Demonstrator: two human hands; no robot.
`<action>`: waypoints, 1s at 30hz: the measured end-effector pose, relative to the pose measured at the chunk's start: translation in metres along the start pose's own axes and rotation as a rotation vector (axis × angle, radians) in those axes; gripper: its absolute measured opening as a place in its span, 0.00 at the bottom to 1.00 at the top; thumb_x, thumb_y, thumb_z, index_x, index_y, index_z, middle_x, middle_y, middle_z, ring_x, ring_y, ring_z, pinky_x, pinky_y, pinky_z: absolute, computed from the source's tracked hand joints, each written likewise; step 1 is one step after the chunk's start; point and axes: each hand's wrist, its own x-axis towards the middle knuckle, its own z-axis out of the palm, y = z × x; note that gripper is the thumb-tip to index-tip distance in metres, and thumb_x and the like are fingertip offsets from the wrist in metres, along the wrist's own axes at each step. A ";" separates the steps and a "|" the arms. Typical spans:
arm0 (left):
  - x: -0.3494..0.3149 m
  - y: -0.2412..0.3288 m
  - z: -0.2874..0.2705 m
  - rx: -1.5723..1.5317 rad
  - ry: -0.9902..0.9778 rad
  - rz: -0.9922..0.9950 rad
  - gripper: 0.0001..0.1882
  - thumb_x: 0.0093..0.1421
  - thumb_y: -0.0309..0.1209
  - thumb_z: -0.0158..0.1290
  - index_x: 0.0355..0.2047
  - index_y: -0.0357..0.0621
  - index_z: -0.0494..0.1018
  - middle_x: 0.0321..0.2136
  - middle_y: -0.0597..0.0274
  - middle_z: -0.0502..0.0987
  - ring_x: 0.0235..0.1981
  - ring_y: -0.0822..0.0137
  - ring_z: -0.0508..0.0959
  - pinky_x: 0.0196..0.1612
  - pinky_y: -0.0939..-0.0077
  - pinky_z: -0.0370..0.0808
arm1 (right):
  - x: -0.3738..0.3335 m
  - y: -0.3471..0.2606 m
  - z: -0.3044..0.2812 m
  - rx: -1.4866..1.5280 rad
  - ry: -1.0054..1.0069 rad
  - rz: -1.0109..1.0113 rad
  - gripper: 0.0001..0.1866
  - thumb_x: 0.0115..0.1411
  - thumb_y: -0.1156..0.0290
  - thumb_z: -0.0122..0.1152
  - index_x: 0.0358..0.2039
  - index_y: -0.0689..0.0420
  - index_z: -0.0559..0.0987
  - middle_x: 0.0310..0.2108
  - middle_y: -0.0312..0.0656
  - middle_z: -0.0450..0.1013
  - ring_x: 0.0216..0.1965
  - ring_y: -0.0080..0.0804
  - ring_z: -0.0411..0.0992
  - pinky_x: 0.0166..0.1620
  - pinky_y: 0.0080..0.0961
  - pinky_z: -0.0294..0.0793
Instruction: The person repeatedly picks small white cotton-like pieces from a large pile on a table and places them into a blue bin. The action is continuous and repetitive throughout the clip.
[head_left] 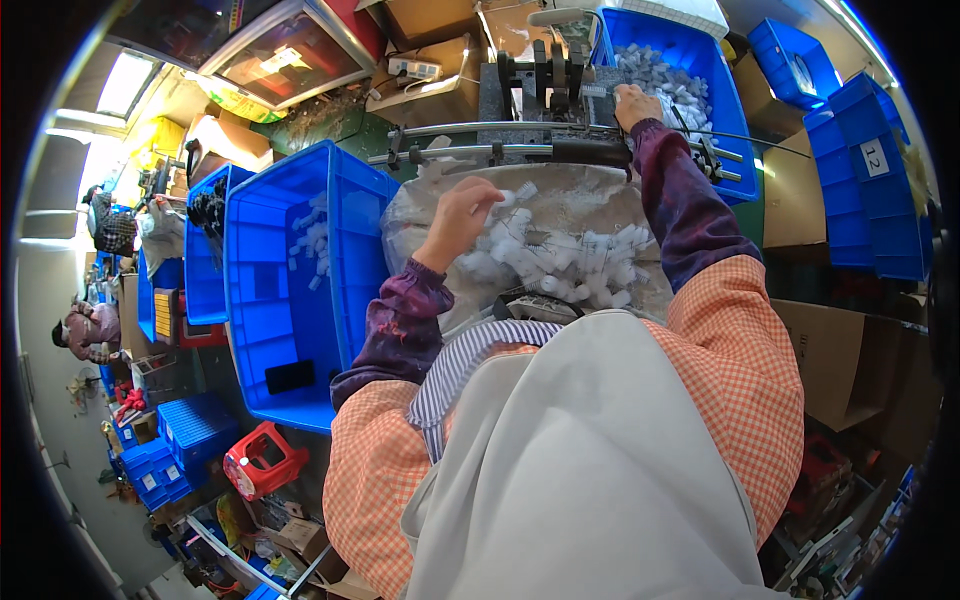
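My left hand (460, 222) is over the left side of a pale plastic-covered surface (415, 215), thumb and fingers pinched on a small white plastic piece (507, 198). Several similar white cylindrical pieces (560, 262) lie heaped just beyond it, among thin wire-like springs or coils. At the far side, my right hand (637, 106) reaches to the right end of a dark metal bench machine (545, 75). Its fingers are curled beside a small ribbed part (595, 91) on the machine; what they grip is hidden.
A blue crate (290, 350) on the left holds white pieces and a dark flat object (290, 377). Another blue crate (730, 120), full of pale pieces, stands at the far right. Metal rods (450, 152) cross before the machine. Further left, a co-worker (90, 330) is visible.
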 end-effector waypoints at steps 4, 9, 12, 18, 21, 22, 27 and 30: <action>-0.002 -0.001 -0.001 -0.050 0.075 -0.013 0.07 0.49 0.15 0.51 0.27 0.38 0.74 0.29 0.62 0.74 0.30 0.70 0.75 0.32 0.81 0.71 | 0.003 0.006 -0.032 -0.232 0.039 0.070 0.11 0.52 0.68 0.47 0.35 0.48 0.76 0.36 0.40 0.74 0.39 0.39 0.73 0.46 0.41 0.63; -0.008 -0.014 0.002 -0.293 0.119 -0.121 0.07 0.50 0.14 0.51 0.29 0.37 0.73 0.32 0.65 0.72 0.32 0.75 0.73 0.34 0.84 0.71 | -0.021 0.032 -0.053 -0.224 0.315 0.330 0.09 0.52 0.67 0.50 0.33 0.51 0.76 0.38 0.43 0.72 0.37 0.37 0.73 0.44 0.39 0.65; -0.006 -0.018 0.014 -0.475 0.110 -0.180 0.08 0.50 0.14 0.51 0.29 0.37 0.73 0.33 0.65 0.71 0.33 0.76 0.72 0.36 0.85 0.71 | -0.066 0.006 -0.079 0.128 0.336 -0.119 0.11 0.54 0.66 0.52 0.36 0.55 0.74 0.38 0.45 0.71 0.36 0.39 0.72 0.43 0.33 0.67; 0.018 0.015 0.047 -0.529 0.088 -0.187 0.07 0.51 0.16 0.52 0.31 0.36 0.73 0.32 0.66 0.72 0.33 0.77 0.72 0.37 0.85 0.71 | -0.136 -0.072 -0.086 0.839 -0.418 -0.628 0.14 0.57 0.70 0.50 0.43 0.58 0.73 0.40 0.50 0.71 0.41 0.42 0.71 0.45 0.31 0.68; 0.025 0.011 0.057 -0.230 0.048 -0.180 0.11 0.51 0.24 0.55 0.36 0.36 0.72 0.33 0.59 0.74 0.34 0.67 0.75 0.36 0.76 0.73 | -0.113 -0.055 -0.050 0.804 -0.243 -0.608 0.13 0.55 0.72 0.50 0.41 0.57 0.74 0.37 0.50 0.72 0.41 0.44 0.71 0.43 0.32 0.68; 0.025 -0.003 0.062 0.009 0.024 -0.122 0.12 0.51 0.26 0.55 0.36 0.36 0.71 0.34 0.56 0.74 0.35 0.63 0.75 0.35 0.72 0.74 | -0.094 -0.048 -0.044 0.756 -0.240 -0.426 0.12 0.54 0.72 0.49 0.40 0.54 0.75 0.37 0.48 0.72 0.39 0.45 0.70 0.42 0.33 0.68; 0.038 -0.023 0.088 0.647 -0.377 -0.253 0.11 0.51 0.30 0.51 0.35 0.38 0.70 0.35 0.48 0.73 0.36 0.52 0.75 0.35 0.62 0.75 | -0.024 -0.025 -0.009 0.165 0.278 -0.172 0.08 0.51 0.68 0.49 0.31 0.49 0.76 0.33 0.37 0.72 0.40 0.38 0.69 0.41 0.38 0.65; 0.032 -0.055 0.109 0.727 -0.382 -0.232 0.10 0.52 0.28 0.47 0.35 0.41 0.70 0.35 0.51 0.73 0.37 0.54 0.76 0.35 0.62 0.75 | -0.011 -0.033 0.000 0.024 0.273 -0.142 0.07 0.50 0.67 0.50 0.29 0.46 0.76 0.33 0.33 0.72 0.42 0.35 0.67 0.41 0.35 0.62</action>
